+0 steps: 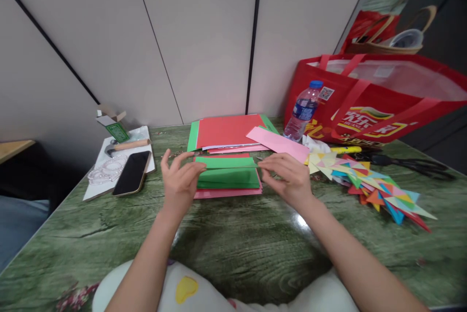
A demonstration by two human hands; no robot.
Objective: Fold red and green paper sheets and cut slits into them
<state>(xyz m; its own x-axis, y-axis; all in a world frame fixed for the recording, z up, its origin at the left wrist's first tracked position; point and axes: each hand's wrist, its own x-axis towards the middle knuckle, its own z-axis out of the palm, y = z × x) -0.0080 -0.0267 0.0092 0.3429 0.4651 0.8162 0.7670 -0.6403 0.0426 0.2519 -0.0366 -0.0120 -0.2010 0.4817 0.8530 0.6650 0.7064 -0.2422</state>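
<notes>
A light green paper strip [226, 162] stretches level between my two hands. My left hand [181, 175] pinches its left end between thumb and forefinger, the other fingers raised. At the opposite end my right hand [290, 175] is closed on the strip, its thumb and fingertips pressed together. Just beneath the strip lie darker green paper pieces [229, 179] on top of pink paper [228, 194]. A pink paper strip [277, 143] lies behind my right hand, which hides part of its lower edge.
Red and green sheets [233, 131] are stacked against the wall. Folded colourful paper pieces [375, 188], black scissors [408, 162], a water bottle [302, 110] and a red bag [365, 98] are on the right. A phone [132, 173], a hammer [127, 146] and a small box [116, 127] sit left.
</notes>
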